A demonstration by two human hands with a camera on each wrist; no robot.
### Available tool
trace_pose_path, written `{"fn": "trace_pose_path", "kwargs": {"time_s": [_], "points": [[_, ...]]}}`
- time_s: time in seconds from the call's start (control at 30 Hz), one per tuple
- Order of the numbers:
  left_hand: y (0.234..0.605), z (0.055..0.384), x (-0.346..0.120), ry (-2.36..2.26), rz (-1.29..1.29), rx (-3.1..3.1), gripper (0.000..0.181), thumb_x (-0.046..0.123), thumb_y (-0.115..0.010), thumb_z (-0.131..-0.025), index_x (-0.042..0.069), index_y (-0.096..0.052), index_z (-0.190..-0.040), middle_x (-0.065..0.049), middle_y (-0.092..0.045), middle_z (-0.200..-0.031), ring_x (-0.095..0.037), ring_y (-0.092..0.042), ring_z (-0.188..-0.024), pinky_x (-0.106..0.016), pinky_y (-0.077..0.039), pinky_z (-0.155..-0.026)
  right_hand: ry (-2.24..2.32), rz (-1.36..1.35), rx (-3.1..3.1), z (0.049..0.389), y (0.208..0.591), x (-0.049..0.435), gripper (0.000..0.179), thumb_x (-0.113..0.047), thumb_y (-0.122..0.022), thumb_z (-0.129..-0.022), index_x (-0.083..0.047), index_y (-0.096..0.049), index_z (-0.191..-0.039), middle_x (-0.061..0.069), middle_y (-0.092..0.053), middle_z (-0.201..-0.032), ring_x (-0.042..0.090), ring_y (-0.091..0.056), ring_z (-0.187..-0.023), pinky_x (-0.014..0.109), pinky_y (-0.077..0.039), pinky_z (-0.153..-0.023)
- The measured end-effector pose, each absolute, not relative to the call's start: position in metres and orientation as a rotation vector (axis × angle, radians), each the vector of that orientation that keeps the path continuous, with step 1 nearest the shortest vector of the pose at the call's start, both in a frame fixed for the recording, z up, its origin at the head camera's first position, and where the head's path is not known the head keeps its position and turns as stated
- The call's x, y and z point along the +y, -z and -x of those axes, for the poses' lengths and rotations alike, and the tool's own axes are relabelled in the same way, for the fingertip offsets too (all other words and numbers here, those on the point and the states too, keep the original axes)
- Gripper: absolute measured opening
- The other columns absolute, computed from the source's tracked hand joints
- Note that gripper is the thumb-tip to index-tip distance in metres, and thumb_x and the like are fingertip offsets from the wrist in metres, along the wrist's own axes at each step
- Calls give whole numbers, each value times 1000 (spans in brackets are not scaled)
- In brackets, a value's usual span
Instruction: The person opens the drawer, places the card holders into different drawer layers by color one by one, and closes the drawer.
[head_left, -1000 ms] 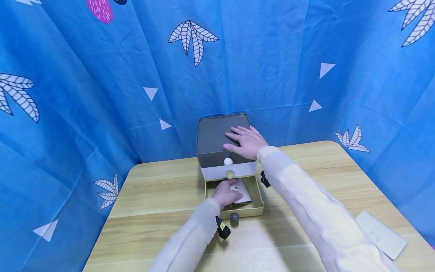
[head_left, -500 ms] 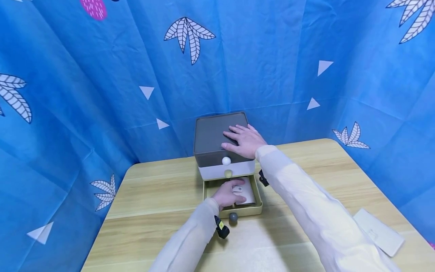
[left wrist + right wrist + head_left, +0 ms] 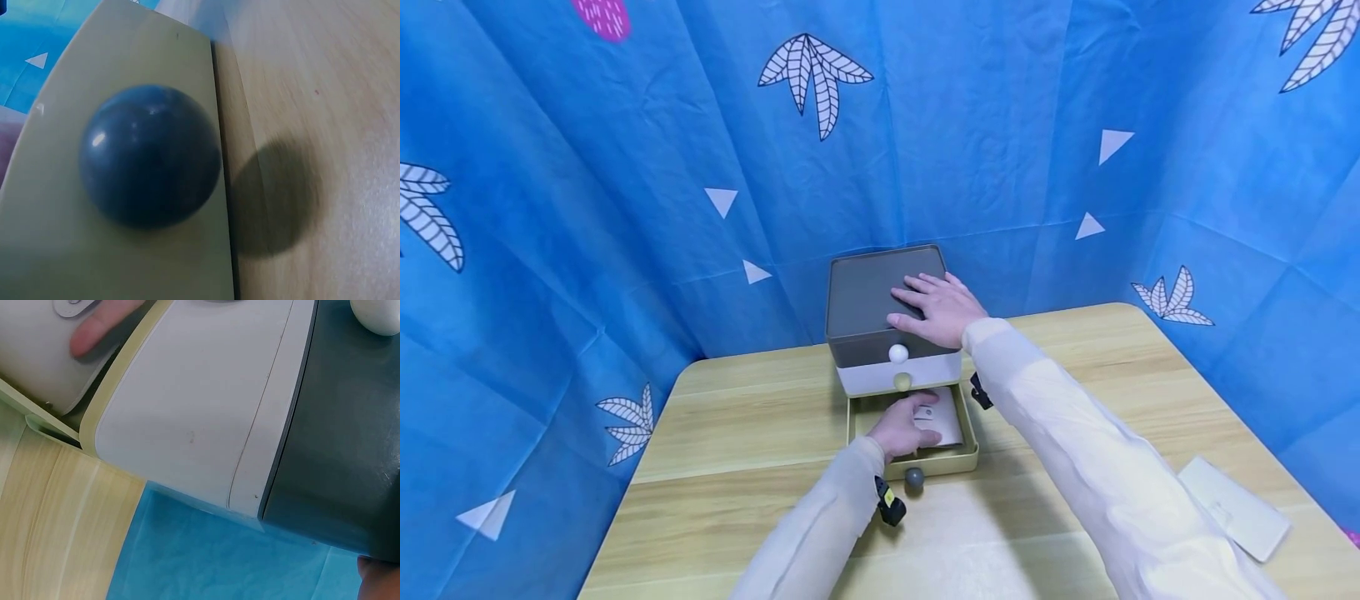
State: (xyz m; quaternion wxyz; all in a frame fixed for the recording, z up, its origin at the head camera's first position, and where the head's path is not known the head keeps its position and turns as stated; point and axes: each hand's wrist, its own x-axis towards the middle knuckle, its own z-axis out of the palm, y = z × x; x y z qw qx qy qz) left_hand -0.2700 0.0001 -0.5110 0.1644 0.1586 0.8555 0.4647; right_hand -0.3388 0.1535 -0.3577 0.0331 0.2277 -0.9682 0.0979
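In the head view a small stacked drawer box (image 3: 868, 292) has a dark grey top tier and a white tier below. Its bottom cream drawer (image 3: 951, 464) is pulled out, with a round grey knob (image 3: 913, 478) that fills much of the left wrist view. A white wallet (image 3: 947, 417) with a snap strap lies flat in that drawer, toward its right side. My left hand (image 3: 898, 429) reaches in over it, thumb and fingers spread. One of its fingers (image 3: 100, 328) touches or hovers over the wallet in the right wrist view. My right hand (image 3: 940, 308) rests flat on the box's top.
A flat white object (image 3: 1236, 508) lies on the wooden table (image 3: 737, 417) at the right, near my right sleeve. Behind and beside the table hangs a blue patterned curtain (image 3: 985, 167). The two upper drawers, with a white knob (image 3: 898, 353) and a cream knob (image 3: 902, 382), are closed.
The wallet has shifted right and settled flat in the drawer, out from under my left fingers. My right hand stays on the box top. The head view has tilted slightly.
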Motion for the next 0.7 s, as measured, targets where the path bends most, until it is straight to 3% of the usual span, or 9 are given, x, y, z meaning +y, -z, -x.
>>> {"fn": "trace_pose_path", "kwargs": {"time_s": [0.3,0.7], "points": [[511,270,2,-1251,-523,2456,64,11,-81,-76,14,-55,-134,-4,-57,-131,-19,-53,-112,-36,-41,-98,-308,-699,-2978,338,356,153,73,-76,-25,-90,-34,-33,-149,-4,-26,-157,18,-14,-146,45,-2,-117],[505,265,3,-1053,-669,2605,60,17,-77,-80,10,-54,-135,-5,-57,-132,-23,-54,-116,-34,-42,-98,-305,-701,-2977,337,355,152,72,-75,-26,-90,-34,-34,-149,-3,-27,-156,19,-15,-146,46,-3,-117]]}}
